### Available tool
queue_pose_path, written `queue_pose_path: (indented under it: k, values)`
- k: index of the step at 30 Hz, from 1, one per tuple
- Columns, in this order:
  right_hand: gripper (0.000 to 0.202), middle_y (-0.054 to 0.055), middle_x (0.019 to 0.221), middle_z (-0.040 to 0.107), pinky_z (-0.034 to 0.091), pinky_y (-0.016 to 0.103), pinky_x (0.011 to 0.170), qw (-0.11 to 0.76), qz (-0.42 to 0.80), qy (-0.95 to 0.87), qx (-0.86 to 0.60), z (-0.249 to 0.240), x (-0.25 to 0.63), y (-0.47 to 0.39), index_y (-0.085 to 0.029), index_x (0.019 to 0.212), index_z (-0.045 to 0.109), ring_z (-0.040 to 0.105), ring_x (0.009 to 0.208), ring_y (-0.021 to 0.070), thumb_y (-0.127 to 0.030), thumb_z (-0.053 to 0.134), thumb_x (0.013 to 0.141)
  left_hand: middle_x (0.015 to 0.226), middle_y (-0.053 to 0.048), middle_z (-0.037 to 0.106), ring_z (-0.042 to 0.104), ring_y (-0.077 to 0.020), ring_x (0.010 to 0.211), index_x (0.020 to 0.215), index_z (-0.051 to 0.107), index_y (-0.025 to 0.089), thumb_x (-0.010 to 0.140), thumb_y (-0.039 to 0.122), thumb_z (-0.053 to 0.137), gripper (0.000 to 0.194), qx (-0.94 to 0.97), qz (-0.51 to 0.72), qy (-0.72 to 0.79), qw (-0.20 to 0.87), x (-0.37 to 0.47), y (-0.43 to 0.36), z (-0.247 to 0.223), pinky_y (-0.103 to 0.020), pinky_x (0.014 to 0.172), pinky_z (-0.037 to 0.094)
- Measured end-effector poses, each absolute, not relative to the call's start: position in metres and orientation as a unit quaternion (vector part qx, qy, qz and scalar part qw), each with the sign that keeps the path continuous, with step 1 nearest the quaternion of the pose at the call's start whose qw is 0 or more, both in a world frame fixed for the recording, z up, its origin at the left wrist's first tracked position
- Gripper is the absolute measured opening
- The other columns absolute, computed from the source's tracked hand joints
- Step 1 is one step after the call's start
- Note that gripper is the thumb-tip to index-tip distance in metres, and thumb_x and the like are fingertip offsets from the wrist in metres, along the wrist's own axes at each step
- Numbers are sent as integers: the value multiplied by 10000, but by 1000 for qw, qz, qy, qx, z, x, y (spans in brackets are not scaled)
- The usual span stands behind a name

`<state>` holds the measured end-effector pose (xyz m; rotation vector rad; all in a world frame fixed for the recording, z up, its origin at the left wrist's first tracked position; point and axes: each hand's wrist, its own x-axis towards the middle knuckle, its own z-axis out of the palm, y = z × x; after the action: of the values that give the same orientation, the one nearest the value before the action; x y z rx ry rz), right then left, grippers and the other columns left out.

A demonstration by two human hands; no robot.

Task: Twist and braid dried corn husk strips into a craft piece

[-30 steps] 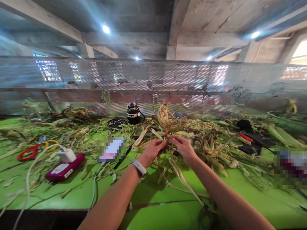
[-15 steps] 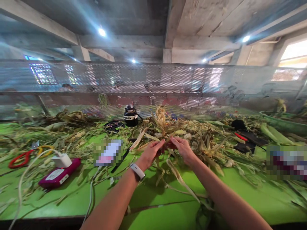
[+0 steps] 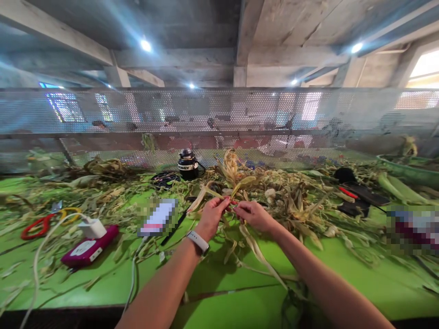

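My left hand (image 3: 213,214), with a pale watch on its wrist, pinches a strip of dry corn husk (image 3: 243,183) between thumb and fingers. The strip's yellow-green end sticks up and to the right above my fingertips. My right hand (image 3: 254,215) is beside it, fingers curled and pinched at the same husk, close to the left fingertips. What lies between the fingertips is small and partly hidden. A long pale husk strip (image 3: 259,256) trails on the green table below my right hand. Behind my hands stands a bundle of dried husk (image 3: 230,164).
The green table (image 3: 212,315) is strewn with husks. At left lie red-and-yellow-handled scissors (image 3: 36,227), a magenta power strip (image 3: 89,246) with a white charger, and a blurred phone (image 3: 158,218). A black bottle (image 3: 187,165) stands before the perforated screen (image 3: 206,109). A green basket (image 3: 394,167) is at right.
My hands have drawn slightly apart at the wrists, and the right fingers have curled in. The husk end now rises above the fingertips. The view has shifted slightly.
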<state>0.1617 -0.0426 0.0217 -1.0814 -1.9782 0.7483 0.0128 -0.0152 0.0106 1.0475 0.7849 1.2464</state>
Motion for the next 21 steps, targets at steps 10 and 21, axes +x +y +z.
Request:
queue_pose_path:
  k: [10, 21]
  values:
    - [322, -32, 538, 458, 336, 216, 513, 347, 319, -757, -453, 16, 165, -37, -175, 607, 479, 425, 510, 94, -410, 443, 825, 646, -12, 657, 573, -149, 664, 712, 648, 167, 560, 331, 748, 245, 502, 549, 331, 581, 14, -19, 14, -259, 660, 419]
    - [326, 3, 529, 514, 365, 237, 526, 407, 443, -656, -455, 18, 161, -44, -154, 562, 534, 449, 502, 104, -357, 427, 794, 597, 15, 616, 454, -47, 475, 688, 639, 144, 594, 258, 751, 185, 387, 554, 282, 681, 12, -24, 21, -174, 478, 352]
